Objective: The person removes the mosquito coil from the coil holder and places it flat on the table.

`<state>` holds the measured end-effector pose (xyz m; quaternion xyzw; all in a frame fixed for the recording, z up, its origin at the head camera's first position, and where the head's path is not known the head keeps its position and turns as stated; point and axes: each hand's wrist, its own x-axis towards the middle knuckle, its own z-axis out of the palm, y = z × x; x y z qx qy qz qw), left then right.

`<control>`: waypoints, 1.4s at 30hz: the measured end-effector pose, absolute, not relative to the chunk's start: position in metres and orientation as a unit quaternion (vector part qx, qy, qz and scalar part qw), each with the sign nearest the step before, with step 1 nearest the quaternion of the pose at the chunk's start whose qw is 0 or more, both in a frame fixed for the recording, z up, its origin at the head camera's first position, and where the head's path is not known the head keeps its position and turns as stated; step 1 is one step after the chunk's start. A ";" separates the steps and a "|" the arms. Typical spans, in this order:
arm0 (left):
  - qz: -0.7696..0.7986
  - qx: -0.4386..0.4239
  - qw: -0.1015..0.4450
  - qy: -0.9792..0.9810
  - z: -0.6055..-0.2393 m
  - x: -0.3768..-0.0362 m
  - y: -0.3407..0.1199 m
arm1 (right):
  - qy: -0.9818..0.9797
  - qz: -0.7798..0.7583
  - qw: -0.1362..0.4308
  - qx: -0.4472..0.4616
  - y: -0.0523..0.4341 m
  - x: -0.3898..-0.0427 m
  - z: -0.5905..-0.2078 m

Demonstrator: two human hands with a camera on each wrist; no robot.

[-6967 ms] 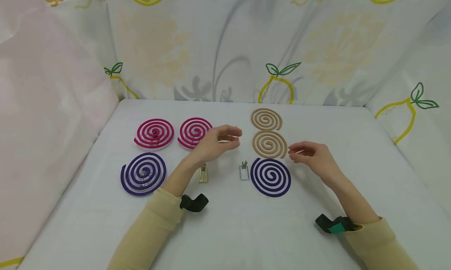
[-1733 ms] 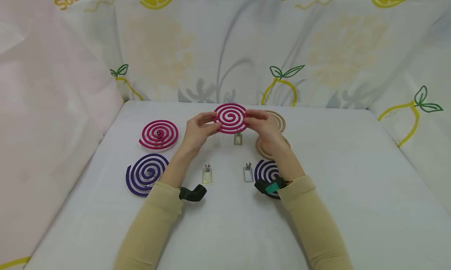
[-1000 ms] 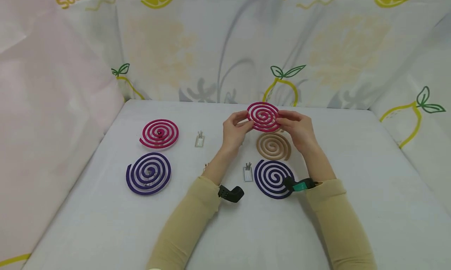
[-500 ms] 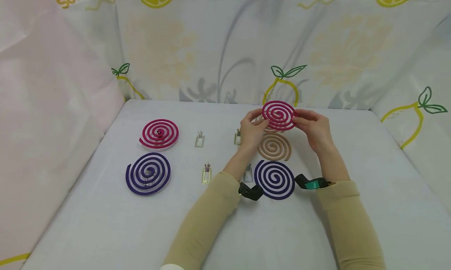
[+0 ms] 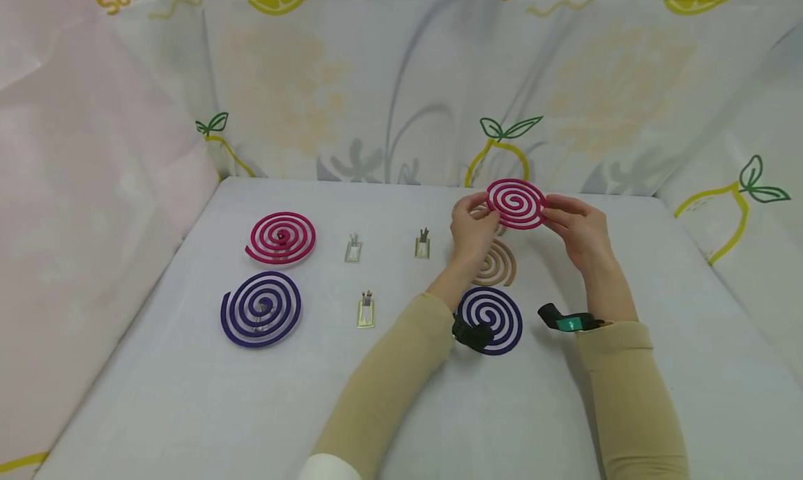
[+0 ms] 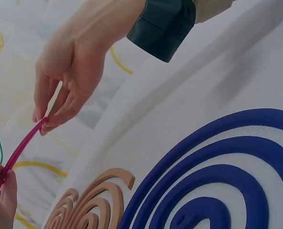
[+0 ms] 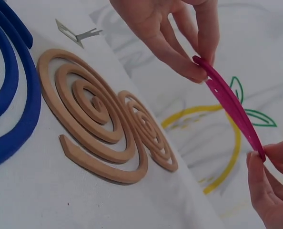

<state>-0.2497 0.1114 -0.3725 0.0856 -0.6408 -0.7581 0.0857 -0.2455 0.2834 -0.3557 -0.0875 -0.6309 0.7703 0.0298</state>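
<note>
Both hands are pinching opposite edges of the pink coil [image 5: 517,203], left hand [image 5: 472,230] on its left rim, right hand [image 5: 578,233] on its right, holding it tilted above the far tan coil [image 7: 148,130], clear of the tabletop [image 5: 188,396].

Staged tabletop recording booth, white-covered table [image 5: 188,396], lemon-print cloth backdrop [image 5: 351,83] on three sides
</note>
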 end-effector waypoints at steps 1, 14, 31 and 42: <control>-0.761 0.084 0.089 -0.637 -0.373 -0.251 0.114 | -0.628 0.772 0.030 -0.087 0.285 -0.246 -0.356; -0.766 0.094 0.115 -0.626 -0.386 -0.256 0.139 | -0.628 0.769 0.040 -0.112 0.299 -0.250 -0.367; -0.767 0.123 0.105 -0.621 -0.401 -0.259 0.158 | -0.594 0.775 0.060 -0.207 0.307 -0.256 -0.377; -0.750 0.138 0.045 -0.645 -0.404 -0.258 0.169 | -0.603 0.746 0.050 -0.277 0.312 -0.257 -0.384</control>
